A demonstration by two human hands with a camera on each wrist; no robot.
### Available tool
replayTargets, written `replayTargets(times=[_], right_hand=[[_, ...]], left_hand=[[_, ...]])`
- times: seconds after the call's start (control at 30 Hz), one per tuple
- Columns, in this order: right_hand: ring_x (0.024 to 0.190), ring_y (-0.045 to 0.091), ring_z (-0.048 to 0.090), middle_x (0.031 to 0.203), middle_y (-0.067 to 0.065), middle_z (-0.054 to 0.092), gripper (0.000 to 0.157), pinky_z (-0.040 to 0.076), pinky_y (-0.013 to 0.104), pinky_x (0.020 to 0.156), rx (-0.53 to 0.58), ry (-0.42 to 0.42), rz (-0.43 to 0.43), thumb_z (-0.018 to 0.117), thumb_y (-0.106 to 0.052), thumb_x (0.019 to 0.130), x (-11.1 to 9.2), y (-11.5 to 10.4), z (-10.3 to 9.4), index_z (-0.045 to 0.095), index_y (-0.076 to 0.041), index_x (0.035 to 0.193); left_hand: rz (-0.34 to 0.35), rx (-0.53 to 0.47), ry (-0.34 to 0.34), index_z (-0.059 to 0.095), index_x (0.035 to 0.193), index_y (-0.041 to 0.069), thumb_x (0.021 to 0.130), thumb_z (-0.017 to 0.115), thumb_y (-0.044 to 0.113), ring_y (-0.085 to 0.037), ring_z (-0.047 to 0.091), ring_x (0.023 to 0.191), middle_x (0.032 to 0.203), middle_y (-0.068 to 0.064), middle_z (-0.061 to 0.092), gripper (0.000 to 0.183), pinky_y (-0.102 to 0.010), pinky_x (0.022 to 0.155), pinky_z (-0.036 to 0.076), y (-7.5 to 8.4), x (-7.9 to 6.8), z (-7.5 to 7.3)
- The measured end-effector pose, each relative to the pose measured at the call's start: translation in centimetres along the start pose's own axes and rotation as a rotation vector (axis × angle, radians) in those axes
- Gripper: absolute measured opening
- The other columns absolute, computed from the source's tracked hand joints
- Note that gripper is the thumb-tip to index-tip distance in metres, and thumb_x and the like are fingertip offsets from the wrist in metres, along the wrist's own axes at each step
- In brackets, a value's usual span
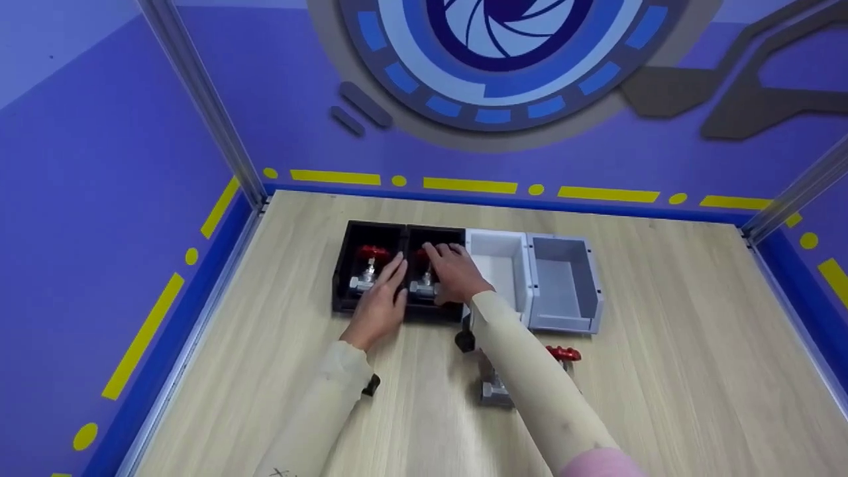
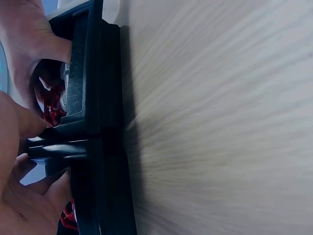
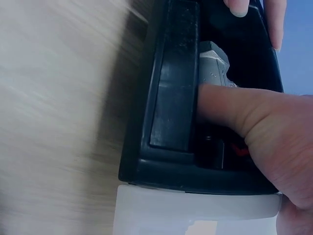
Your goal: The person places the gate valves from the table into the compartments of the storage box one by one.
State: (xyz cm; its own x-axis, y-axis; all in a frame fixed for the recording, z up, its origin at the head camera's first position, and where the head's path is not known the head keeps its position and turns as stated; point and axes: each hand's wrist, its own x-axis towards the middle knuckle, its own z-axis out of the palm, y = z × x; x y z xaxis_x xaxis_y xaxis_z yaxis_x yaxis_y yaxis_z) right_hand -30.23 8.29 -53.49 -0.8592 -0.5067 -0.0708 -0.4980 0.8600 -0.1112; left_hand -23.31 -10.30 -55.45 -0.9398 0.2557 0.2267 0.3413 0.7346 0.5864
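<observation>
My left hand [image 1: 379, 308] straddles the adjoining walls of two black bins, its fingers and thumb pinching them from either side [image 2: 34, 196]. In the left black bin [image 1: 336, 291] lies a metal valve [image 1: 363, 283] with a red handwheel. My right hand [image 1: 458, 273] reaches into the right black bin [image 1: 434, 314] and grips a second valve [image 1: 423, 289]. Its thumb lies across the grey metal body [image 3: 212, 66] in the right wrist view, and its fingers partly cover the red handwheel [image 2: 54, 105]. The fingertips' exact hold is hidden.
A white bin [image 1: 528, 301] and a grey bin [image 1: 563, 324] adjoin the black ones on the right. Another valve [image 1: 495, 392] with a red handwheel lies on the wooden table [image 1: 676, 371], partly behind the right forearm. Blue walls [image 1: 218, 119] stand around the table.
</observation>
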Motion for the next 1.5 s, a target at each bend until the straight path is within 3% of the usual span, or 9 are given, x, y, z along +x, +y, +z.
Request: replayTargets(times=[0.1,0.33,0.5,0.73,1.07,1.4,1.5], right_hand=[[0.134,0.028,0.045,0.143,0.015,0.049,0.111,0.023,0.044,0.119,-0.031,0.013,-0.002,0.089,-0.033,0.065,0.0,0.0,0.3,0.025,-0.009,0.152],[0.13,0.028,0.049,0.14,0.015,0.052,0.106,0.026,0.043,0.118,-0.109,0.032,-0.006,0.087,-0.034,0.067,-0.3,0.2,1.0,0.028,-0.007,0.151],[0.127,0.028,0.053,0.137,0.015,0.054,0.109,0.028,0.043,0.116,-0.137,0.066,-0.006,0.09,-0.038,0.063,-0.4,0.2,1.1,0.031,-0.006,0.15],[0.126,0.03,0.053,0.138,0.017,0.054,0.111,0.028,0.044,0.116,-0.129,0.079,-0.004,0.09,-0.04,0.062,-0.4,0.2,0.9,0.031,-0.006,0.149],[0.126,0.029,0.053,0.137,0.016,0.055,0.107,0.029,0.044,0.115,-0.14,0.09,-0.012,0.089,-0.037,0.064,-0.2,0.3,1.0,0.032,-0.007,0.15],[0.124,0.029,0.055,0.135,0.016,0.056,0.108,0.03,0.043,0.115,-0.148,0.11,-0.014,0.09,-0.038,0.062,0.1,0.0,1.0,0.033,-0.008,0.149],[0.123,0.028,0.056,0.136,0.015,0.056,0.109,0.03,0.043,0.115,-0.157,0.101,-0.008,0.089,-0.039,0.061,0.1,-0.2,1.0,0.033,-0.009,0.149]], left_hand=[[-0.002,0.0,-0.003,0.034,0.151,0.011,0.098,0.053,0.014,-0.028,0.064,0.102,0.16,0.001,0.026,0.057,-0.041,0.079,0.052,0.0,0.0,0.2],[0.001,-0.003,0.001,0.036,0.15,0.01,0.097,0.053,0.015,-0.027,0.058,0.118,0.16,0.001,0.027,0.056,-0.042,0.084,0.052,0.1,-0.1,0.6],[0.007,-0.003,0.006,0.037,0.149,0.009,0.097,0.054,0.014,-0.026,0.062,0.108,0.16,0.0,0.028,0.055,-0.041,0.082,0.052,0.1,0.0,0.6],[0.002,0.003,0.011,0.036,0.15,0.01,0.097,0.053,0.014,-0.027,0.059,0.118,0.16,0.001,0.028,0.056,-0.042,0.088,0.051,0.1,0.1,0.7],[0.001,0.006,0.02,0.036,0.15,0.01,0.097,0.053,0.014,-0.024,0.063,0.09,0.16,0.001,0.028,0.056,-0.036,0.07,0.05,0.1,0.1,0.7],[0.007,0.026,0.042,0.037,0.149,0.01,0.096,0.054,0.014,-0.024,0.063,0.095,0.159,0.0,0.03,0.056,-0.035,0.067,0.05,-0.1,0.1,0.5],[0.001,0.025,0.035,0.036,0.15,0.011,0.097,0.053,0.014,-0.025,0.064,0.085,0.159,0.001,0.029,0.056,-0.035,0.064,0.049,0.0,0.0,0.4]])
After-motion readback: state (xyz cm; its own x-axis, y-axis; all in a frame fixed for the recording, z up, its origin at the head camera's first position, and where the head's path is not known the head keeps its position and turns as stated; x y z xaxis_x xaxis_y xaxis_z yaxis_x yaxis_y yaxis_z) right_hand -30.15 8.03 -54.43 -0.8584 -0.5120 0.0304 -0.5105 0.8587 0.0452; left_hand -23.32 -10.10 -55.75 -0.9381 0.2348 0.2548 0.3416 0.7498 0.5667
